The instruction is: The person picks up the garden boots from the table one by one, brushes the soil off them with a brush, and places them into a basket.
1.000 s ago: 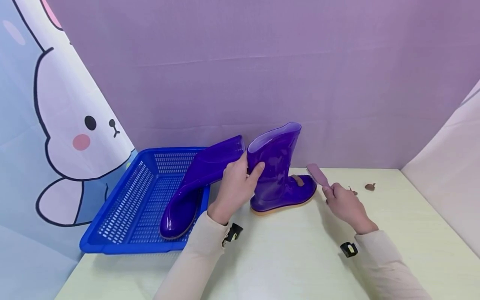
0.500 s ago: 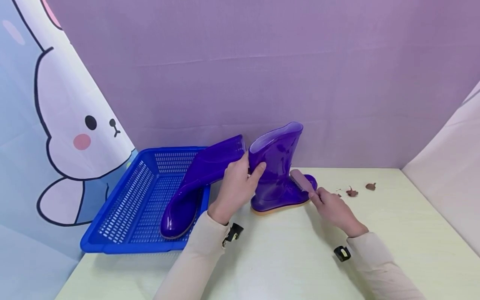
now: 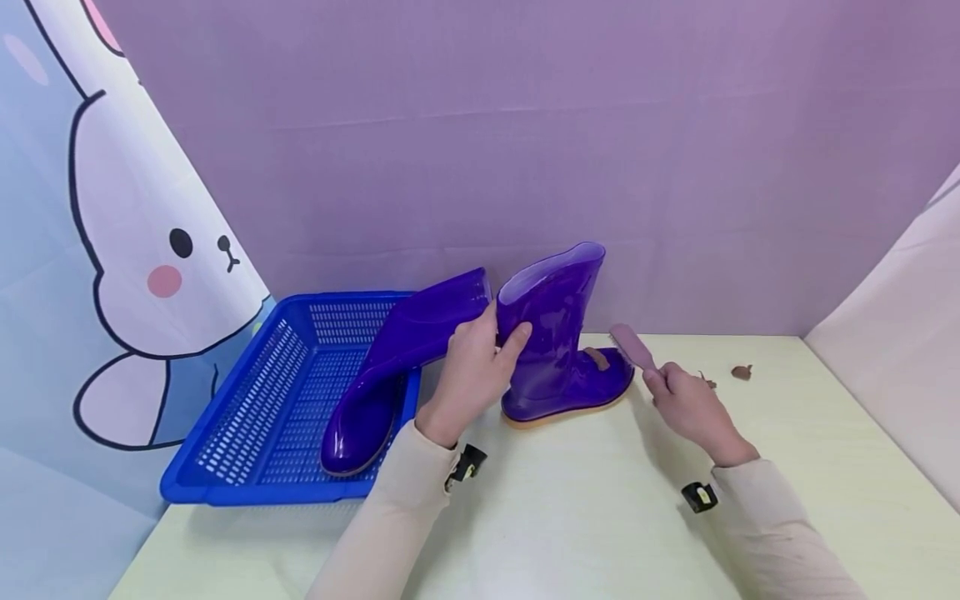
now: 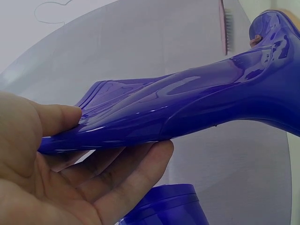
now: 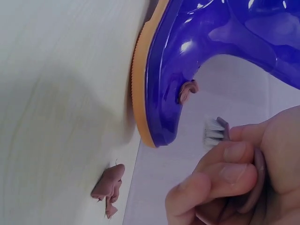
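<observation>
A purple rain boot (image 3: 551, 350) with an orange-tan sole stands upright on the table. My left hand (image 3: 468, 375) grips the back of its shaft near the top, thumb on one side and fingers on the other in the left wrist view. A brown clay-like lump (image 5: 188, 91) sticks to the top of the boot's toe. My right hand (image 3: 693, 411) holds a mauve brush (image 3: 632, 346) by its handle. Its pale bristles (image 5: 214, 131) are apart from the boot, just past the toe.
A blue perforated plastic basket (image 3: 180, 475) stands at the left, with a second purple boot (image 3: 375, 383) leaning in it, shaft over the right rim. Brown bits (image 3: 741, 372) lie on the table (image 3: 570, 517) right of the toe. A purple curtain (image 3: 525, 167) hangs behind.
My right hand brought the brush left onto the boot's toe, then back right, off the toe. The left hand and the upright boot have stayed nearly still.
</observation>
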The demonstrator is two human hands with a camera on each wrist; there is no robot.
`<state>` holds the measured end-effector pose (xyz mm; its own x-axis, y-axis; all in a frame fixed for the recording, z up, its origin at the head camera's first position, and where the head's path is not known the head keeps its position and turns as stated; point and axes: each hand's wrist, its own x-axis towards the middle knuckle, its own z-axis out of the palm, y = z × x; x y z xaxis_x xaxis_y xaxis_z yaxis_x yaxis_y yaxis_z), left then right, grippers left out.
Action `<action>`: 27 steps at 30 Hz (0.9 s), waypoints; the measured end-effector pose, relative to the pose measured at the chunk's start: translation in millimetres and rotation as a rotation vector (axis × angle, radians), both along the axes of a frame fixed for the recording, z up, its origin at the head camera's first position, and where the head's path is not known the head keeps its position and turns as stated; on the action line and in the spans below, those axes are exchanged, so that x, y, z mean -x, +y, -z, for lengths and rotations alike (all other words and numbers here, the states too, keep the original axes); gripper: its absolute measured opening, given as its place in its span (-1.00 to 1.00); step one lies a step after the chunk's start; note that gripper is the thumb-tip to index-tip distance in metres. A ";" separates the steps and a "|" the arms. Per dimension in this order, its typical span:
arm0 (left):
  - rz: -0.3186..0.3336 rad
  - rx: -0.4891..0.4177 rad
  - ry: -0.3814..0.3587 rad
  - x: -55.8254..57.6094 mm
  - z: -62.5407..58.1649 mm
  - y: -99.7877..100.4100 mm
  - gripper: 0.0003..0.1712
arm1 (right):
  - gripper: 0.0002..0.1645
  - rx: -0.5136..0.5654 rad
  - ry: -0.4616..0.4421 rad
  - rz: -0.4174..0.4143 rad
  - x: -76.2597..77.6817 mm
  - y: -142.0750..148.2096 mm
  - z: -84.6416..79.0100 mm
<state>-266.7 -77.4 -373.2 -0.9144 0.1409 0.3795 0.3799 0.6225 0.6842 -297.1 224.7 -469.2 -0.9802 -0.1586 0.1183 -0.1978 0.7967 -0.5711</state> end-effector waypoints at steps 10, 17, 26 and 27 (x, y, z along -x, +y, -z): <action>-0.009 0.013 -0.003 -0.3 0.0 -1.1 -0.48 | -0.59 0.013 0.025 -0.104 -1.5 -22.2 10.3; 0.004 -0.008 0.002 -0.5 2.0 0.6 -0.54 | -0.60 -0.028 -0.037 -0.059 -3.8 -15.1 10.4; -0.002 -0.014 -0.006 -1.5 0.2 0.4 -0.53 | -0.51 -0.060 -0.069 -0.005 -1.9 1.0 1.9; -0.002 -0.014 -0.007 -1.7 0.0 0.4 -0.53 | -0.49 -0.062 -0.067 0.007 -1.6 3.0 1.3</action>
<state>-265.0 -77.0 -373.2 -0.9173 0.1337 0.3750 0.3737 0.6138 0.6954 -295.5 227.8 -470.5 -0.9867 -0.1568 0.0429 -0.1554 0.8321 -0.5325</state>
